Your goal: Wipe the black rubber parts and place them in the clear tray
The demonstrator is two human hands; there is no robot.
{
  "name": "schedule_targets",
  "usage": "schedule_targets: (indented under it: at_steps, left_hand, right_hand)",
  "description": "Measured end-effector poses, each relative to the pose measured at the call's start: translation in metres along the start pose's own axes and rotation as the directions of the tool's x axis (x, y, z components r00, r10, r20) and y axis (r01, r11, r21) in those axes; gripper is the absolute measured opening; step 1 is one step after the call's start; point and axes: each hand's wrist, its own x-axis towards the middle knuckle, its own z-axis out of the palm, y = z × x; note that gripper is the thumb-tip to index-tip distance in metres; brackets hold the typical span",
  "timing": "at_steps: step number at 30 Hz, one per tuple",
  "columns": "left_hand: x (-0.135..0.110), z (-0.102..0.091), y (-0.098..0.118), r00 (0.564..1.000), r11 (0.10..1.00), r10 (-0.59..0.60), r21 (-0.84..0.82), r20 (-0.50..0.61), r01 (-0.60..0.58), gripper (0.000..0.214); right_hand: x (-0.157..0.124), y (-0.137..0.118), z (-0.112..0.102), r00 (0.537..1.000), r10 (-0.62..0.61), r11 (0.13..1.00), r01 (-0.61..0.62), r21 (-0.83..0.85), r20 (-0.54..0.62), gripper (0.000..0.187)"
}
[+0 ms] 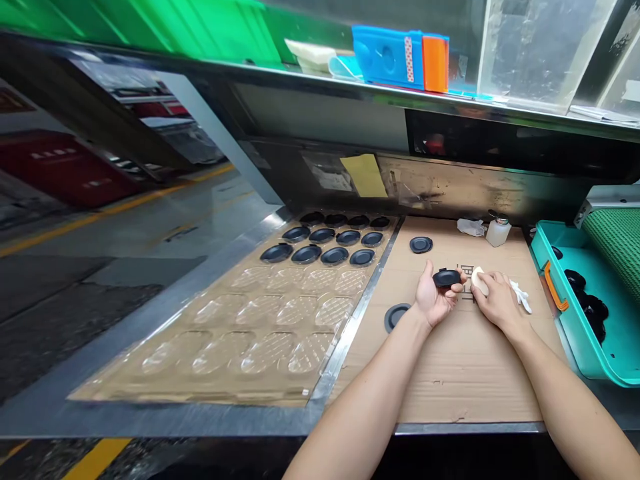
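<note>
Between the fingers of my left hand (434, 297) is a black round plastic part (447, 278), tilted up above the cardboard sheet (450, 387). My right hand (497, 300) pinches a small cream-coloured pad (479, 280) just to the right of that part, with a small gap between them. A black disc (421, 245) lies on the cardboard beyond my hands. Another grey-black disc (396, 317) lies beside my left wrist, partly covered by it. To the left, a clear blister tray (295, 283) carries several black parts in its far rows; its near pockets hold none.
A teal bin (625, 373) with an orange handle and several black parts stands at the right, beside a green conveyor belt (617, 233). A pump bottle (498, 230) and white crumpled pieces (471, 227) sit at the back. A shelf overhead bears a blue-orange box (400, 59).
</note>
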Motion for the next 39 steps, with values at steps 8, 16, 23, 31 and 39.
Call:
schedule_targets:
  at_steps: [8, 16, 23, 31, 39]
  left_hand:
    - [0.001, -0.002, 0.003, 0.996, 0.998, -0.063, 0.000, -0.061, 0.063, 0.070]
    - [0.007, -0.003, 0.003, 0.985, 0.993, -0.025, 0.106, -0.171, 0.043, 0.038]
    - [0.012, -0.004, -0.016, 0.993, 0.872, 0.119, 0.482, -0.027, -0.091, 0.042]
    - [0.018, -0.008, -0.039, 0.969, 0.727, 0.241, 0.672, -0.053, -0.144, 0.054]
    - [0.026, -0.016, -0.041, 0.937, 0.666, 0.327, 0.733, -0.120, -0.138, 0.063]
  right_hand:
    - [0.001, -0.005, -0.019, 0.999, 0.003, 0.993, -0.007, -0.118, -0.032, 0.035]
    - [0.010, 0.022, -0.037, 0.975, 0.219, 0.968, -0.211, -0.138, 0.047, 0.029]
    - [0.008, -0.003, -0.034, 0.995, -0.049, 0.883, 0.085, 0.462, -0.090, 0.032]
    - [-0.002, -0.022, -0.017, 0.963, -0.192, 0.922, 0.243, 0.302, -0.189, 0.022]
    - [0.000, -0.011, -0.017, 0.991, -0.117, 0.973, 0.129, 0.189, -0.069, 0.017]
